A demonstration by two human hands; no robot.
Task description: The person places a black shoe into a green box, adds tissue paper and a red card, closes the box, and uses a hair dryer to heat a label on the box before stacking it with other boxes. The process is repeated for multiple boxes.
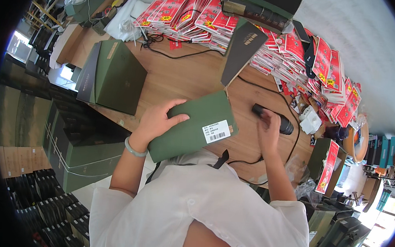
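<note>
My left hand (160, 121) grips a green shoebox (183, 129) from its left side, thumb and fingers over the upper face. The box is tilted in front of me, with a white barcode label (216, 131) towards its right end. Its dark grey lid (244, 49) stands up at the far end, folded open; the inside is hidden from view. To the right, my right hand (268, 130) has its bent fingers closed over a black cylindrical handheld device (284, 123) at the tabletop. My palm and fingers cover the device's middle.
Another green box (121, 78) stands at the left of the wooden table (178, 74). Stacks of red-and-white printed packets (208, 18) line the back. A black cable (293, 113) curves across the right side. Dark boxes (258, 9) stand at the back; more boxes (87, 157) stand at lower left.
</note>
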